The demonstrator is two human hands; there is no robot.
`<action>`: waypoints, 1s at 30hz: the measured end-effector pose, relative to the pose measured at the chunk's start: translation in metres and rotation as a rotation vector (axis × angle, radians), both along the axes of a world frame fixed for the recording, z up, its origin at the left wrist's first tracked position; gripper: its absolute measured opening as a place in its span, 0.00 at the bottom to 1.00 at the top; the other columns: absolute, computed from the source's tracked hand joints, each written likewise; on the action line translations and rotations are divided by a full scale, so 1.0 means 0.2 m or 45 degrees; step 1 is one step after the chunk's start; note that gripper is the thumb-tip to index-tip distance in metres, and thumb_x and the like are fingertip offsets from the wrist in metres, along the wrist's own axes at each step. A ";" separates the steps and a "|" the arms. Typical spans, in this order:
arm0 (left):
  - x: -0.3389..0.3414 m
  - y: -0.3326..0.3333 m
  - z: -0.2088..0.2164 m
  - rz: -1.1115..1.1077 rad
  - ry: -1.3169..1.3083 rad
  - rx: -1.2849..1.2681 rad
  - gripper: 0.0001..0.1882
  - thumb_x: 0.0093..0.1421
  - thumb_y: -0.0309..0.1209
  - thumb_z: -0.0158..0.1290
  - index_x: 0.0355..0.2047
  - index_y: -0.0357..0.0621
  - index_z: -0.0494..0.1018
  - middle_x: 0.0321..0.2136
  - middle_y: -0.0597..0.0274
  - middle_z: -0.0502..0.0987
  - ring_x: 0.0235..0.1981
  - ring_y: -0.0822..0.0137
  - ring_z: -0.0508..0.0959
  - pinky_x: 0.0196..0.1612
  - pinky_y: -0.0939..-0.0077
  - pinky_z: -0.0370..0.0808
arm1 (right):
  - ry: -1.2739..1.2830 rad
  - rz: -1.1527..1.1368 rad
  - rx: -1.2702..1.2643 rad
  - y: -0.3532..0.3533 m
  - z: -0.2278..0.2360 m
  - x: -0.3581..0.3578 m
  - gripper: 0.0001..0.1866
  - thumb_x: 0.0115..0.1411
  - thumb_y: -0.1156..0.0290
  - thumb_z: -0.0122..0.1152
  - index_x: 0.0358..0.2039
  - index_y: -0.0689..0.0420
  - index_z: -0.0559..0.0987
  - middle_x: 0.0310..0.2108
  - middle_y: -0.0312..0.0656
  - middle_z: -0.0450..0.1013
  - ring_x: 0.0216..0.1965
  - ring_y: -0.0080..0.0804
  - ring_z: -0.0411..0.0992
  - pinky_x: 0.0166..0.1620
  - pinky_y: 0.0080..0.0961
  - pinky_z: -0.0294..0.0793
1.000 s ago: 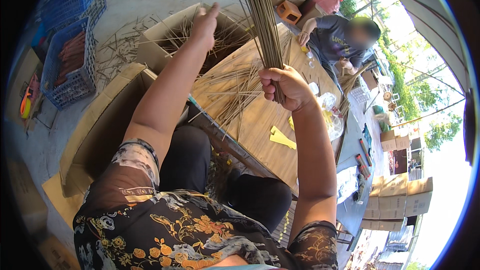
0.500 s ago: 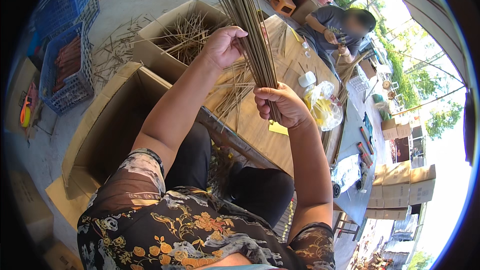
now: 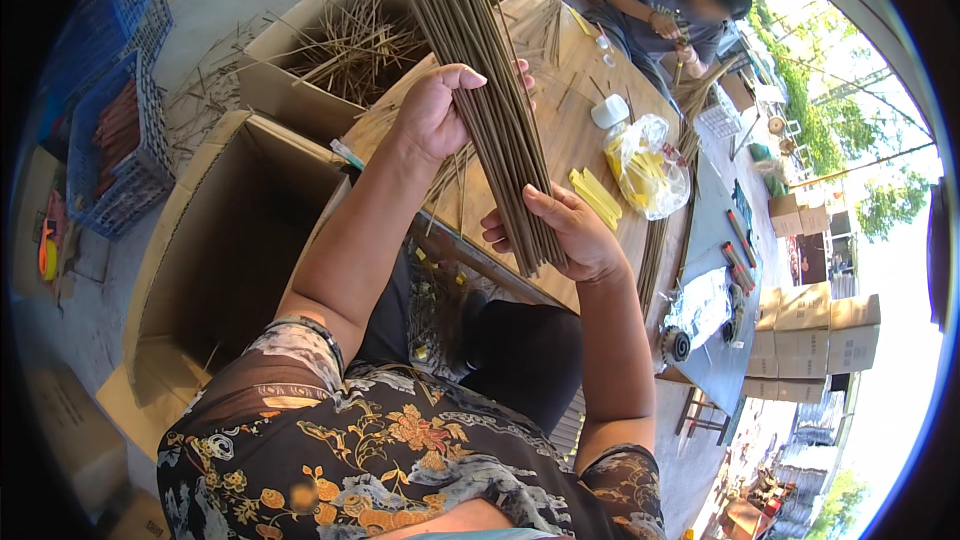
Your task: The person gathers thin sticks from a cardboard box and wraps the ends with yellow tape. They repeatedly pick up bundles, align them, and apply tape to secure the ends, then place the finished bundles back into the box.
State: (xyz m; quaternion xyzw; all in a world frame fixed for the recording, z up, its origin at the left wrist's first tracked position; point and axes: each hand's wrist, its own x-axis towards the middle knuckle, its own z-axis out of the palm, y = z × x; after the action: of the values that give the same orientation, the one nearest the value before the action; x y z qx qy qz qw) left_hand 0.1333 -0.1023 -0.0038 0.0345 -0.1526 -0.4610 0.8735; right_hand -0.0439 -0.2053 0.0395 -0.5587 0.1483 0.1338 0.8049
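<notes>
Both of my hands hold a thick bundle of thin brown sticks (image 3: pixel 490 120), tilted with its top toward the upper left. My left hand (image 3: pixel 445 110) is closed around the upper half, thumb across the front and fingertips showing past the far side. Lower down, my right hand (image 3: pixel 575 235) grips the bundle near its bottom end, thumb on the front. Below the bundle is a wooden tabletop (image 3: pixel 555 285). Yellow strips (image 3: pixel 596 197) lie on it beside my right hand, next to a clear plastic bag (image 3: pixel 648 168) with yellow contents.
Left of the table stand a carton of loose sticks (image 3: pixel 355 40) and an open cardboard box (image 3: pixel 235 240). Blue crates (image 3: pixel 120 155) are at the far left. Across the table a co-worker (image 3: pixel 660 15) handles something small. A white container (image 3: pixel 609 111) stands on the table.
The bundle has spread wider and flatter between my hands. My right hand has moved slightly down, its fingers now looser, and my left hand reaches further around the sticks.
</notes>
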 end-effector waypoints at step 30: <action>0.23 0.04 0.09 1.640 -0.324 1.035 0.27 0.57 0.39 0.50 0.53 0.38 0.59 0.50 0.51 0.64 0.52 0.63 0.62 0.53 0.65 0.61 | -0.108 -0.288 0.150 0.01 0.00 -0.03 0.13 0.49 0.78 0.58 0.35 0.62 0.67 0.19 0.36 0.65 0.15 0.20 0.62 0.15 0.16 0.61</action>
State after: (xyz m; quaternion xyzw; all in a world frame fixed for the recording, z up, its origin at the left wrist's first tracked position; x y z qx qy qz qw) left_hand 0.1793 -0.0942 0.0142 0.4874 -0.0205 0.1258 0.8638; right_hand -0.0491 -0.2036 0.0392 -0.4952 0.1681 0.0271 0.8519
